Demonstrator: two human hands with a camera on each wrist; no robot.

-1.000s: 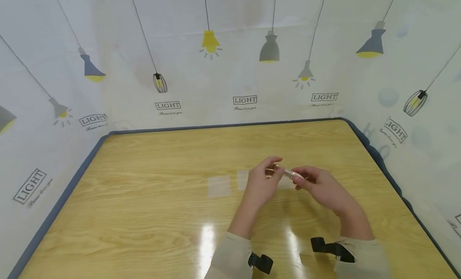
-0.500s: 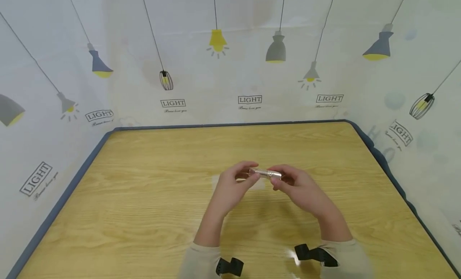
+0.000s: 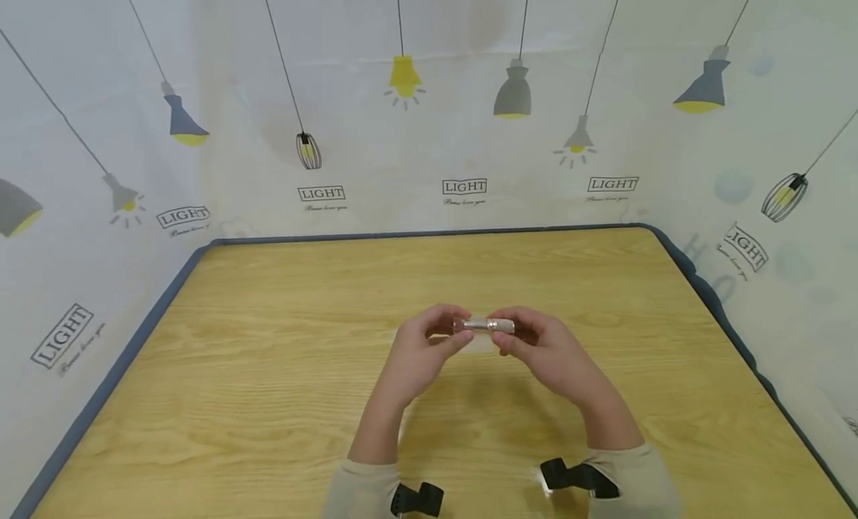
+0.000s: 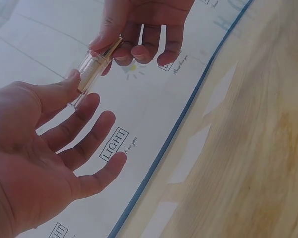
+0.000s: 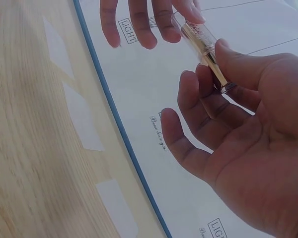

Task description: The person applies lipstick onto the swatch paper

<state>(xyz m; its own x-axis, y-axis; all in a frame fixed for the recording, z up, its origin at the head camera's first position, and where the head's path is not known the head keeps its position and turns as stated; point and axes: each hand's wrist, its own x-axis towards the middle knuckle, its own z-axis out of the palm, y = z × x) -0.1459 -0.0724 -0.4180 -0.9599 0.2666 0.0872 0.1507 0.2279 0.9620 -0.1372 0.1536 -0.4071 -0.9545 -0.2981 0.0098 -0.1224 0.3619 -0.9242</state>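
A small lipstick tube [image 3: 484,325] with a shiny gold base and a clear cap lies nearly level between both hands, raised over the wooden table [image 3: 281,400]. My left hand [image 3: 417,355] pinches its clear-cap end between thumb and forefinger. On the other side my right hand [image 3: 555,351] pinches the gold base end with thumb and fingers. The right wrist view shows the gold base [image 5: 216,69] and the cap's clear wall around the upper part. In the left wrist view, the remaining fingers of the left hand [image 4: 35,144] spread away from the tube.
Flat whitish rectangles [image 4: 189,153] lie in a row on the table below the hands. A dark blue edge strip [image 3: 375,235] borders the tabletop, with lamp-printed white walls [image 3: 375,147] behind it. Black straps [image 3: 418,498] circle both sleeves.
Both hands have moved left in the head view, carrying the lipstick tube. It has turned from slanting to nearly level. Both hands keep hold of it.
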